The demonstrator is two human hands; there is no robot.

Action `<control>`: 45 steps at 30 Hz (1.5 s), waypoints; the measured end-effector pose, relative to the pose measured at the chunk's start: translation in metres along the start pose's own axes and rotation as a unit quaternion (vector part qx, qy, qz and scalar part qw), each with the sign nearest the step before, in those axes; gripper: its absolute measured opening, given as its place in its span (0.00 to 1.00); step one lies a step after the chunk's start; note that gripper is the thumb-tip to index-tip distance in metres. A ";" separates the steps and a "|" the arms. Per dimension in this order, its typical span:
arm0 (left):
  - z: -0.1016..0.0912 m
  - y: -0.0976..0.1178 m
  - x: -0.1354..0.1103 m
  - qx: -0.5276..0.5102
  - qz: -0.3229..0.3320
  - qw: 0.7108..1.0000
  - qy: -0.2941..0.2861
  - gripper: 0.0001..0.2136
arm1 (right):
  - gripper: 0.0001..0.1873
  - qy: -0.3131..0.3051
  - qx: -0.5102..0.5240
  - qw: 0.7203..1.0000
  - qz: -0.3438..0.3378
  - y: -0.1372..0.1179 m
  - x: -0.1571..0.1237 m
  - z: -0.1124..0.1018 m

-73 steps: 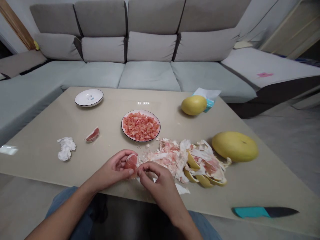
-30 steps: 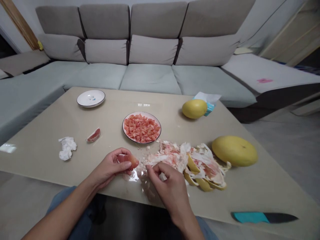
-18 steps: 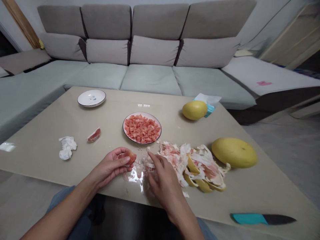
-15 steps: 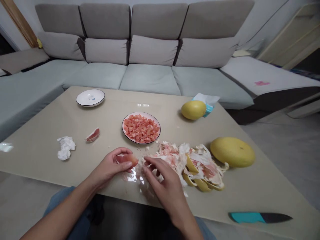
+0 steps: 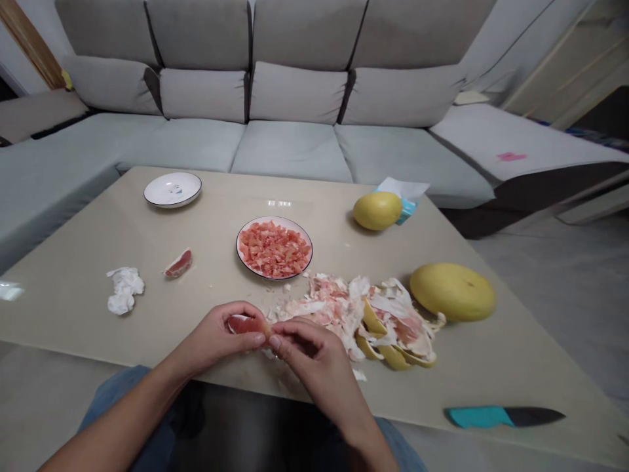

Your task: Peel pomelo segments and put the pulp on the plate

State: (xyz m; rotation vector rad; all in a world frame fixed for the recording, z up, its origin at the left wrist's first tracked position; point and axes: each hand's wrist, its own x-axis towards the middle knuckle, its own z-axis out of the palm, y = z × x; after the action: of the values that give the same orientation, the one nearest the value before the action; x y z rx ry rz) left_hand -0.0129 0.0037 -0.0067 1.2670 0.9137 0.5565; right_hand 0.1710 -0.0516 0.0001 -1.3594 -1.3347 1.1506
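Note:
My left hand (image 5: 219, 337) is closed round a pink pomelo segment (image 5: 244, 324) at the near edge of the beige table (image 5: 78, 262). My right hand (image 5: 312, 357) meets it from the right, thumb and fingers pinched at the segment's end. Just to the right lies a pile of white pith and yellow peel (image 5: 366, 314). Behind the hands a plate of pink fruit pieces (image 5: 274, 248) stands mid-table.
One loose segment (image 5: 179, 263) and a crumpled tissue (image 5: 124, 289) lie at left, an empty white plate (image 5: 172, 189) at back left. Two yellow pomelos (image 5: 452, 292) (image 5: 377, 210) sit at right, a tissue pack (image 5: 405, 196) behind. A teal-handled knife (image 5: 501, 416) lies near right. A grey sofa (image 5: 295, 98) surrounds the table.
My right hand had gone to the peel pile and laid down a scrap; it has come back to the segment and pinches it. My left hand kept hold of the segment.

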 end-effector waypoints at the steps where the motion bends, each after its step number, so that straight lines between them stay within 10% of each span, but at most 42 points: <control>1: 0.000 0.000 0.000 0.005 -0.003 1.000 0.001 0.12 | 0.08 -0.004 0.003 1.000 0.009 0.000 0.000 -0.001; 22: 0.006 0.004 -0.005 0.225 0.121 0.966 0.039 0.05 | 0.04 0.003 -0.067 0.997 -0.040 0.008 0.000 0.011; 45: 0.009 0.000 -0.003 0.047 0.024 0.997 0.048 0.06 | 0.01 0.059 -0.008 0.998 0.018 0.003 0.002 0.019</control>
State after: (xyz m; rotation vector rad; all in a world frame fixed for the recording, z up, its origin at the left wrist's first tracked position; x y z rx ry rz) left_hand -0.0068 -0.0034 -0.0056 1.3587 1.0018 0.6219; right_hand 0.1528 -0.0502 -0.0061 -1.4464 -1.2417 1.0679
